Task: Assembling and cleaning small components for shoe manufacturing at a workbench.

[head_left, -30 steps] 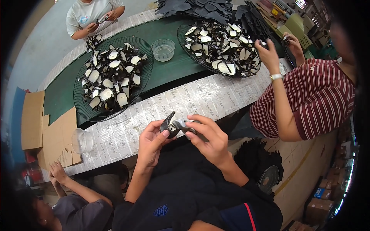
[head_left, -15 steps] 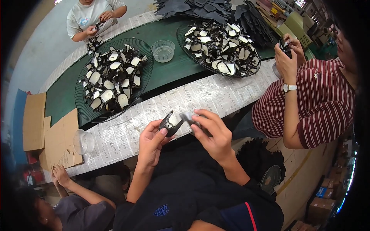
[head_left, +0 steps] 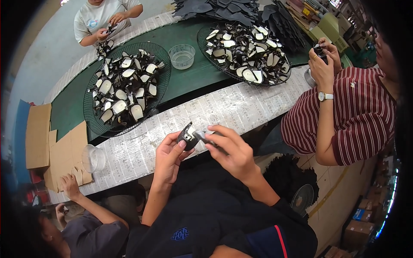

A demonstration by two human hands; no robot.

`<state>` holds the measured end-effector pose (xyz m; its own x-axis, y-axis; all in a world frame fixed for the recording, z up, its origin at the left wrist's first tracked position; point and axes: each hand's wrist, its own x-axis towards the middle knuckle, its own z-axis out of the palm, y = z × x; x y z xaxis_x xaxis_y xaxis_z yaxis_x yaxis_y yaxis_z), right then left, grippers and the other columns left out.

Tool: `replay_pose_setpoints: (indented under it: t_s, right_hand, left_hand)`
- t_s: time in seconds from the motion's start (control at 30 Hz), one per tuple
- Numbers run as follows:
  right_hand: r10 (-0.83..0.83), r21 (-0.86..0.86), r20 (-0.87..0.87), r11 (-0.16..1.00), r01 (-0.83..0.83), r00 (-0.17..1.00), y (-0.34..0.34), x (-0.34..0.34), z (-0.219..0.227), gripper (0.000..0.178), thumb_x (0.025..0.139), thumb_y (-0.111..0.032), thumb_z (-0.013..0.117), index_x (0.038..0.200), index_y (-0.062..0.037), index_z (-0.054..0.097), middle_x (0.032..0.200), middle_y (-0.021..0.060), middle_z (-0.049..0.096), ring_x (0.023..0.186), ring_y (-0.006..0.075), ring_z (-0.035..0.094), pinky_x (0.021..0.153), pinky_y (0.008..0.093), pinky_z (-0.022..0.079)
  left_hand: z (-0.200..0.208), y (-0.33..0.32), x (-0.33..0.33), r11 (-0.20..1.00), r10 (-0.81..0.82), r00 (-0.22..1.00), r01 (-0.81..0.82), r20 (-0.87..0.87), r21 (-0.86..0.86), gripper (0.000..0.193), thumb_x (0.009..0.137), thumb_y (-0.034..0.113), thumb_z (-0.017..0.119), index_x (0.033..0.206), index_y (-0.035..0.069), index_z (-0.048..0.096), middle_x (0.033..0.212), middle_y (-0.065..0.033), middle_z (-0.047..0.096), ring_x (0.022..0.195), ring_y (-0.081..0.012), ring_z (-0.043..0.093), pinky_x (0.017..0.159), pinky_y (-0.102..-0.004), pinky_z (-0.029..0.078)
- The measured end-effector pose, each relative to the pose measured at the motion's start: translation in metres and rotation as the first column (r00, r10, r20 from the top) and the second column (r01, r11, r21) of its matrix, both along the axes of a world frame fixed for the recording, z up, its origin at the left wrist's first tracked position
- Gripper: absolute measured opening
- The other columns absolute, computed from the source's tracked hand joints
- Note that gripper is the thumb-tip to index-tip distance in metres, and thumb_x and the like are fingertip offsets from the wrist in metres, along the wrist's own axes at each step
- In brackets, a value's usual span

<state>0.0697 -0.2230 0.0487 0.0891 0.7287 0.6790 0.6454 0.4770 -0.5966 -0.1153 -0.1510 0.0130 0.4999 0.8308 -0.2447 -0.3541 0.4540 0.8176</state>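
Observation:
My left hand (head_left: 168,158) is closed on a black shoe heel piece (head_left: 187,137) with a white inner face, thumb on its near side. Its pointed end sticks up. At the piece's right edge, my right hand (head_left: 237,157) grips a small grey-ended dark tool (head_left: 201,134), which meets or nearly meets the white inside. Motion blur and my fingers hide what kind of tool it is. Both hands are held over the near edge of the printed, plastic-covered bench strip (head_left: 133,148).
Wire baskets of similar pieces stand far left (head_left: 88,107) and far right (head_left: 286,77), with a clear tub (head_left: 182,58) between. Another clear tub (head_left: 94,158) stands by torn cardboard (head_left: 71,148). Black sheets (head_left: 215,9) lie behind. Co-workers sit left and right; another is across.
My right hand has moved left, bringing the grey-ended tool against or close to the shoe piece, which has tilted slightly. The left co-worker's hands have moved apart.

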Motion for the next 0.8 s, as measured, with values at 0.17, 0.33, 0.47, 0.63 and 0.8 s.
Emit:
replay_pose_setpoints:
  t_s: [0.17, 0.33, 0.47, 0.63, 0.8]
  right_hand:
    - [-0.18, -0.037, 0.044, 0.983, 0.182, 0.983, 0.005, 0.007, -0.008, 0.026, 0.081, 0.001, 0.073, 0.106, 0.0008, 0.066, 0.108, 0.017, 0.064, 0.087, 0.0294, 0.068, 0.074, 0.0339, 0.057]
    - [-0.306, -0.044, -0.071, 0.952, 0.304, 0.949, 0.014, 0.032, -0.013, 0.024, 0.082, 0.002, 0.072, 0.105, 0.0019, 0.066, 0.107, 0.0159, 0.065, 0.087, 0.0236, 0.068, 0.072, 0.0307, 0.057]
    - [-0.164, -0.272, -0.544, 0.962, 0.011, 0.823, 0.039, 0.04, -0.043, 0.019, 0.091, -0.005, 0.065, 0.108, 0.0007, 0.066, 0.107, 0.0084, 0.066, 0.085, 0.0126, 0.064, 0.074, 0.0269, 0.054]
    - [-0.183, -0.373, -0.788, 0.902, -0.219, 0.587, 0.077, 0.051, -0.153, 0.021, 0.097, -0.015, 0.059, 0.113, -0.0031, 0.064, 0.1, 0.0015, 0.065, 0.081, 0.0072, 0.058, 0.072, 0.0219, 0.048]
    - [-0.137, -0.26, -0.891, 0.936, -0.238, 0.434, 0.08, 0.053, -0.158, 0.018, 0.097, -0.016, 0.06, 0.11, -0.0034, 0.065, 0.101, 0.0011, 0.065, 0.08, 0.0055, 0.056, 0.071, 0.0216, 0.047]
  left_hand:
    - [-0.003, 0.004, -0.002, 0.998, 0.035, 0.999, -0.034, -0.027, 0.048, 0.032, 0.095, 0.013, 0.059, 0.124, 0.0, 0.054, 0.112, -0.0076, 0.065, 0.101, -0.0143, 0.065, 0.086, -0.0324, 0.058]
    - [-0.009, 0.007, -0.013, 0.997, 0.051, 0.998, -0.049, -0.035, 0.054, 0.034, 0.096, 0.013, 0.059, 0.126, 0.0, 0.053, 0.114, -0.0079, 0.064, 0.104, -0.0147, 0.064, 0.087, -0.0327, 0.057]
    - [-0.018, 0.002, -0.026, 0.999, 0.032, 0.979, -0.038, 0.201, 0.026, 0.046, 0.093, 0.017, 0.065, 0.132, 0.0, 0.048, 0.118, -0.0087, 0.061, 0.107, -0.0174, 0.063, 0.086, -0.0342, 0.058]
    - [-0.022, -0.009, -0.034, 0.98, -0.004, 0.678, 0.15, 0.735, -0.134, 0.051, 0.085, 0.013, 0.074, 0.13, 0.009, 0.05, 0.102, -0.0019, 0.052, 0.083, -0.0151, 0.055, 0.068, -0.0277, 0.058]
    - [-0.005, -0.008, -0.042, 0.968, -0.152, 0.526, 0.249, 0.837, 0.02, 0.043, 0.083, 0.01, 0.075, 0.122, 0.005, 0.058, 0.092, -0.0048, 0.052, 0.078, -0.0162, 0.056, 0.066, -0.0282, 0.06]
